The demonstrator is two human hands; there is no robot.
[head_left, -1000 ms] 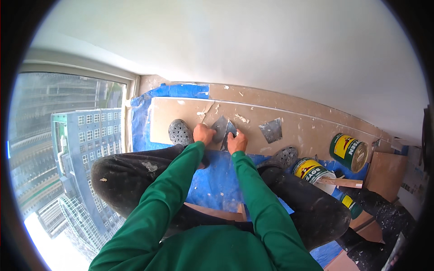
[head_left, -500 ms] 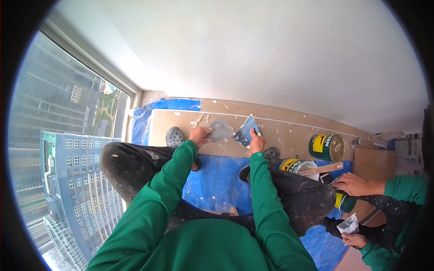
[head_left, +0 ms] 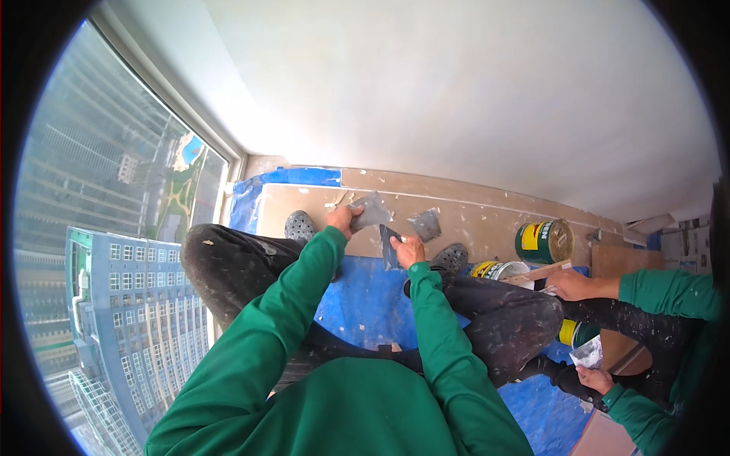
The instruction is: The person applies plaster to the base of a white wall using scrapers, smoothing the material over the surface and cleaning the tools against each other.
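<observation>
My left hand (head_left: 344, 220) is closed on a flat grey filling knife (head_left: 372, 210), its wide blade pointing right over the floor board. Just right of it, my right hand (head_left: 410, 250) grips a second, darker filling knife (head_left: 389, 248), its blade turned steeply and hanging down toward the blue sheet. The two blades are close, with a small gap between them. Beyond my right hand, a third grey blade (head_left: 426, 224), marked with pale filler, lies on the brown board (head_left: 487, 228).
Blue sheeting (head_left: 357, 304) covers the floor between my legs. A white wall (head_left: 456, 99) rises ahead; a window (head_left: 114, 152) stands left. Green-and-yellow tins (head_left: 545, 242) stand right. Beside me a co-worker's hand (head_left: 597, 378) holds a whitish blade; the other hand (head_left: 570, 286) is near the tins.
My right hand has drawn left and nearer to me, turning its knife steeper. The left knife has tilted upward. The third blade now shows on the board. The co-worker's upper hand has shifted left.
</observation>
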